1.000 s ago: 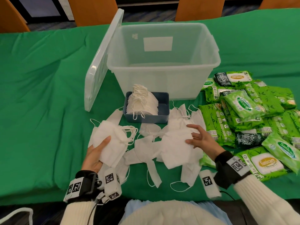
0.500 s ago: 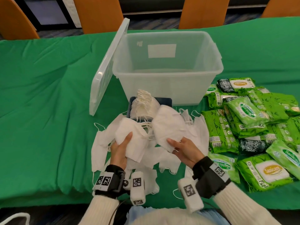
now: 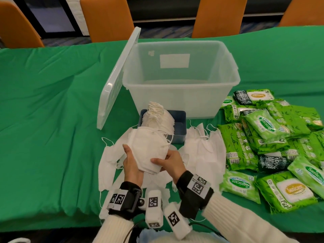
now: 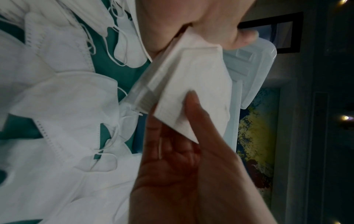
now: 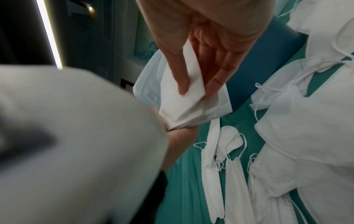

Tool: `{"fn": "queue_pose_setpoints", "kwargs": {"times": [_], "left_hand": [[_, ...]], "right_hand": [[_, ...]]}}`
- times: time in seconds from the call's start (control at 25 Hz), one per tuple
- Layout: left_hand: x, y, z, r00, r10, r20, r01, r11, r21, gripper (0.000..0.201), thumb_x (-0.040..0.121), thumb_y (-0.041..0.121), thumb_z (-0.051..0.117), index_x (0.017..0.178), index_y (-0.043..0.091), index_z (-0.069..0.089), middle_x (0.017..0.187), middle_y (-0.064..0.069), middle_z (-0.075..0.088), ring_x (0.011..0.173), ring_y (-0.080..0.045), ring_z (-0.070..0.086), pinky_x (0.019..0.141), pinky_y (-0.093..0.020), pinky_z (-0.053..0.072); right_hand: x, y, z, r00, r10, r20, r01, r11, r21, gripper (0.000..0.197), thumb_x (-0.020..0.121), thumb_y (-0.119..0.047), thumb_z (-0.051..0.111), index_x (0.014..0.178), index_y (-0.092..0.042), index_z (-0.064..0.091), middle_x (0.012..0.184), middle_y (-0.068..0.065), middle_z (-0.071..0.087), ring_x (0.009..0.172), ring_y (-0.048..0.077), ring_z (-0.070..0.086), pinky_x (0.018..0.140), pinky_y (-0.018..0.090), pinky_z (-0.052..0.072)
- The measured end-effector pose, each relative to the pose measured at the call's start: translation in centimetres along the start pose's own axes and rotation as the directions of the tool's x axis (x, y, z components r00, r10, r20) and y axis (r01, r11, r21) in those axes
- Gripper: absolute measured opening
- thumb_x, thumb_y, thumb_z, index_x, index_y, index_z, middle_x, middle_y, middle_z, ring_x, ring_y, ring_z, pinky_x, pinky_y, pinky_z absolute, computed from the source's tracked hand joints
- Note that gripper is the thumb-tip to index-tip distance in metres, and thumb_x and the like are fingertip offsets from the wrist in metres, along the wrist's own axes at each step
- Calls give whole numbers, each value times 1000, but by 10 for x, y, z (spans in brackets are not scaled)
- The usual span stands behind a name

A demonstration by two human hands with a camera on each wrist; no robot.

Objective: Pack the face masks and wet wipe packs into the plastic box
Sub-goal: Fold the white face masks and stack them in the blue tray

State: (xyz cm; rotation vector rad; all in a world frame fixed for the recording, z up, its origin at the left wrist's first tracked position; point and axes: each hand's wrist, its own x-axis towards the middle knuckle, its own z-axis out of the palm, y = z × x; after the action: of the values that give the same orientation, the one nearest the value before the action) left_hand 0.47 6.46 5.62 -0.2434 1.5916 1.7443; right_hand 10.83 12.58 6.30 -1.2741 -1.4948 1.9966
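White folded face masks, a small stack of them (image 3: 148, 151), sit squeezed between both hands just above the green tablecloth (image 3: 52, 120). Left hand (image 3: 132, 165) cups the stack's left edge, thumb laid on top and fingers curled beneath; the left wrist view shows that thumb (image 4: 193, 106) pressing the top mask. Right hand (image 3: 171, 163) pinches the near right corner, thumb over, fingers under, and the right wrist view confirms the pinch on the stack (image 5: 184, 97). Loose white masks (image 3: 203, 148) lie scattered on the cloth around and under the hands, ear loops trailing. Just beyond, a small blue tray (image 3: 178, 127) holds another upright row of white masks (image 3: 157, 116). Behind it stands the clear plastic box (image 3: 180, 95), nothing visible inside, with its clear lid (image 3: 117, 79) propped against the left wall. Over on the right, green wet wipe packs (image 3: 273, 137) lie heaped on the cloth, beside the box. Orange chair backs (image 3: 107, 16) line the far side.
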Motion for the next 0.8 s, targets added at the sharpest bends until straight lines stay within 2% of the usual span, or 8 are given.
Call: {"fn": "queue_pose_setpoints", "kwargs": {"times": [0.04, 0.12, 0.2, 0.32, 0.48, 0.6, 0.68, 0.8], "left_hand": [[0, 0, 0, 1000, 2, -4, -2, 1000, 14, 54, 89, 62, 42, 111, 15, 57, 109, -9, 66, 100, -31, 64, 91, -50, 51], [-2, 0, -2, 999, 42, 18, -43, 998, 42, 39, 88, 40, 61, 113, 10, 61, 110, -12, 67, 100, -31, 65, 87, -51, 53], [-1, -1, -8, 996, 66, 53, -68, 997, 42, 36, 84, 22, 69, 116, 8, 61, 113, -15, 67, 102, -31, 66, 82, -48, 56], [5, 3, -18, 989, 99, 113, -100, 995, 6, 40, 83, 15, 69, 122, 9, 59, 112, -11, 69, 100, -26, 67, 75, -40, 58], [5, 9, -26, 976, 114, 183, -123, 992, 40, 30, 81, 11, 69, 111, 12, 63, 108, -6, 71, 99, -20, 67, 74, -31, 56], [6, 12, -30, 966, 128, 223, -148, 986, 75, 38, 81, 10, 70, 117, 9, 61, 112, -6, 69, 101, -20, 66, 77, -31, 54], [9, 15, -32, 962, 143, 234, -168, 982, 91, 42, 81, 10, 71, 121, 8, 59, 113, -6, 69, 103, -20, 65, 78, -31, 53], [12, 23, -38, 951, 162, 265, -202, 970, 132, 45, 78, 12, 73, 121, 8, 60, 112, -6, 70, 104, -22, 65, 81, -34, 54]], "right_hand": [[1, 0, 4, 1000, -2, 14, 2, 1000, -30, 28, 74, -5, 74, 101, -2, 66, 101, 16, 69, 85, 25, 65, 69, 36, 57], [1, -1, 10, 998, -3, 62, 8, 997, -74, 30, 75, -4, 73, 104, -2, 65, 103, 16, 69, 86, 23, 65, 73, 33, 56], [0, -4, 12, 993, -10, 117, 6, 999, 36, 33, 78, 2, 68, 110, -4, 62, 108, 13, 67, 90, 18, 64, 77, 24, 55], [1, -8, 6, 986, -71, 148, 23, 953, 303, 54, 80, 13, 57, 125, -15, 49, 119, 3, 62, 107, 16, 60, 81, 22, 52], [16, -11, -13, 990, -106, 95, 74, 954, 291, 73, 83, 9, 54, 142, -24, 27, 145, -2, 39, 130, 15, 41, 89, 19, 40], [19, -14, -28, 987, -131, 97, 111, 975, 192, 72, 85, 6, 56, 143, -23, 24, 140, -2, 44, 121, 12, 47, 89, 18, 41], [14, -14, -38, 986, -142, 91, 131, 985, 115, 62, 88, 3, 54, 140, -19, 30, 128, -1, 56, 110, 11, 54, 93, 24, 42], [7, -25, -50, 942, -330, -64, 320, 938, -133, 37, 89, -8, 57, 125, -14, 48, 101, 3, 66, 90, 8, 59, 81, 27, 45]]}}
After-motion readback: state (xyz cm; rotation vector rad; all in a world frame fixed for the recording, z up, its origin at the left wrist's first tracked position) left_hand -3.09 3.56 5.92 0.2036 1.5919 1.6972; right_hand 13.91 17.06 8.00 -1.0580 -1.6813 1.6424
